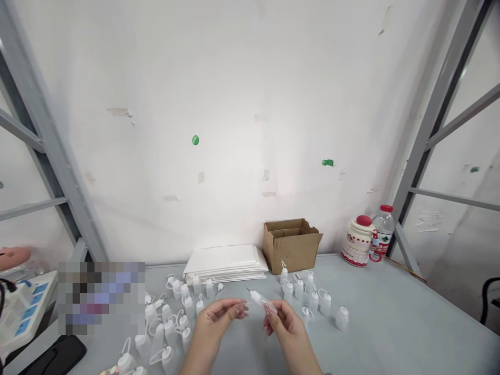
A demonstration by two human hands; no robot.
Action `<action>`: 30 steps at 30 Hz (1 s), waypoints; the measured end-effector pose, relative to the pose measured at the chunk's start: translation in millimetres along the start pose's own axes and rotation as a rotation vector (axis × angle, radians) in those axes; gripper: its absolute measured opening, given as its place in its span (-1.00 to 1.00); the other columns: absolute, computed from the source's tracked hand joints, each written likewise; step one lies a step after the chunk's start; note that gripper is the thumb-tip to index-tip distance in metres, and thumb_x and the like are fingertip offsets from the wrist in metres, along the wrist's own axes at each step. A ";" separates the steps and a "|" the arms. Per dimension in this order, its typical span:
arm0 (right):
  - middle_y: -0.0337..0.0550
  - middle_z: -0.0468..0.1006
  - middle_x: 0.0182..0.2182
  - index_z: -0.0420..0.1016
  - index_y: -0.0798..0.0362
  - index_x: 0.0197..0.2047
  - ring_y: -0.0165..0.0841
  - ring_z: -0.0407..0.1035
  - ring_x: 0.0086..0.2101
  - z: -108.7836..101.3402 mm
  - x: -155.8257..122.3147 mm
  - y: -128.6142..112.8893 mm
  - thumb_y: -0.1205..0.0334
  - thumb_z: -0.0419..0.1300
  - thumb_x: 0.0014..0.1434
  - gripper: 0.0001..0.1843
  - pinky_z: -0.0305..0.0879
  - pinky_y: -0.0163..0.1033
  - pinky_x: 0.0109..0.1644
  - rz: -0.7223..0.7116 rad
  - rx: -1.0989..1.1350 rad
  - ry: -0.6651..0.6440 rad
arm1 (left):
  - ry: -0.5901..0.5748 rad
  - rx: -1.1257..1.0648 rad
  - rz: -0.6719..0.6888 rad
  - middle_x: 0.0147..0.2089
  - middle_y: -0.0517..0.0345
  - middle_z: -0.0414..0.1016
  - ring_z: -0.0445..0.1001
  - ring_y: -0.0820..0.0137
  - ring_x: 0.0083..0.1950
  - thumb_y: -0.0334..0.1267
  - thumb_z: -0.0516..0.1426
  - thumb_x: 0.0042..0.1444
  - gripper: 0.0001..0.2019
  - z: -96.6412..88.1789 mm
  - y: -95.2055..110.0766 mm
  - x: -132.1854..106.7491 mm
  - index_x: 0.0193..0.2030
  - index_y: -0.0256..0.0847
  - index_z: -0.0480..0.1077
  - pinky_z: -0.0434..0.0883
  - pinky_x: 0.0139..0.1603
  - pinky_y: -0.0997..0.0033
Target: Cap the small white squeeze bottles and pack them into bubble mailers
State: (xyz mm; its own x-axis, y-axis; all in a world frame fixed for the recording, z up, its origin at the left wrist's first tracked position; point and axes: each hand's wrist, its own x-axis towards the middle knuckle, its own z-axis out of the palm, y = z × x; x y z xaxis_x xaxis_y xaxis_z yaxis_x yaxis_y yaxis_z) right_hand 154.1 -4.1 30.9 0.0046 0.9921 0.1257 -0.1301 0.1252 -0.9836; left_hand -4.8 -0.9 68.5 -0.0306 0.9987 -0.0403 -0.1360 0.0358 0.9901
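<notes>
My right hand grips a small translucent white squeeze bottle with a thin dark needle tip. The bottle tilts, its tip pointing up and to the left. Just left of it, my left hand has thumb and fingers pinched together; whatever they may hold is too small to make out. Similar small bottles, many with looped cap straps, stand in a loose group to the left. Several more bottles stand to the right, one of them apart from the others.
Against the wall lie a stack of white sheets or envelopes and an open cardboard box. A decorated jar and a red-capped plastic bottle stand back right. A black phone and a power strip lie left.
</notes>
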 end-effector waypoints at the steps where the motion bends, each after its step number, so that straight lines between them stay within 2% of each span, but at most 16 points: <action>1: -0.28 0.35 -0.61 0.38 0.08 -0.43 -0.41 0.23 -0.55 1.0 -0.4 0.7 -0.20 0.14 -0.04 -0.54 0.20 -0.30 -0.46 -0.003 0.012 0.009 | 0.020 -0.085 -0.037 -0.45 0.10 0.62 0.55 0.27 -0.34 -0.11 0.31 -0.31 -0.75 -1.2 -0.1 1.0 -0.46 -0.21 0.54 0.46 -0.16 0.33; 4: -0.29 0.32 -0.64 0.36 0.08 -0.45 -0.42 0.20 -0.58 3.8 -1.5 2.0 -0.22 0.15 -0.07 -0.53 0.19 -0.31 -0.49 0.013 0.023 -0.004 | 0.067 -0.307 -0.114 -0.33 0.03 0.63 0.56 0.27 -0.23 -0.21 0.31 -0.24 -0.77 -4.4 -0.9 2.9 -0.40 -0.27 0.54 0.43 -0.05 0.35; 7: -0.29 0.31 -0.63 0.36 0.08 -0.44 -0.42 0.21 -0.57 4.0 -3.0 1.5 -0.22 0.15 -0.07 -0.53 0.20 -0.31 -0.47 0.035 -0.018 -0.048 | 0.077 -0.466 -0.181 -0.21 -0.03 0.61 0.53 0.26 -0.13 -0.37 0.22 -0.10 -0.85 -5.1 -0.9 3.3 -0.32 -0.29 0.52 0.37 0.05 0.28; 11: -0.26 0.35 -0.60 0.38 0.07 -0.41 -0.39 0.24 -0.53 3.4 -7.5 -2.0 -0.20 0.13 -0.03 -0.55 0.22 -0.30 -0.43 0.019 -0.101 -0.084 | 0.021 -0.580 -0.188 -0.13 -0.04 0.58 0.50 0.26 -0.06 -0.41 0.16 -0.02 -0.83 -3.2 1.1 2.1 -0.25 -0.28 0.50 0.26 0.15 0.25; 15: -0.27 0.34 -0.60 0.38 0.08 -0.42 -0.40 0.22 -0.53 7.4 -13.4 -7.0 -0.16 0.12 0.01 -0.58 0.20 -0.31 -0.43 -0.041 -0.151 -0.028 | -0.107 -0.499 -0.116 -0.18 -0.07 0.59 0.45 0.22 0.00 -0.25 0.20 -0.04 -0.71 -2.0 1.8 -0.8 -0.13 -0.24 0.46 0.20 0.16 0.23; 18: -0.28 0.34 -0.61 0.38 0.08 -0.43 -0.40 0.22 -0.54 10.4 -16.1 -9.5 -0.14 0.12 0.02 -0.60 0.19 -0.31 -0.43 -0.072 -0.172 -0.001 | -0.145 -0.426 -0.086 -0.21 -0.07 0.59 0.41 0.18 0.04 -0.15 0.22 -0.08 -0.62 -1.8 1.2 -2.7 -0.08 -0.20 0.43 0.18 0.16 0.20; 30: -0.30 0.32 -0.64 0.39 0.04 -0.44 -0.37 0.22 -0.54 10.3 -17.7 -12.2 -0.13 0.13 0.00 -0.63 0.18 -0.31 -0.40 -0.094 -0.235 0.043 | -0.151 -0.328 -0.046 -0.26 -0.04 0.60 0.41 0.18 0.04 -0.09 0.21 -0.10 -0.62 0.0 5.5 -5.8 -0.13 -0.20 0.44 0.20 0.13 0.23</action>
State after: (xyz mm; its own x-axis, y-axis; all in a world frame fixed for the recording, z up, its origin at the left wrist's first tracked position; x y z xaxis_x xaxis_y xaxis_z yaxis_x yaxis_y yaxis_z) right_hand 145.4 -23.3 42.0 0.0485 0.9749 0.2173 0.1070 0.2112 -0.9716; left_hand -5.4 -6.5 74.1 0.1267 0.9912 -0.0394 -0.4452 0.0923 0.8907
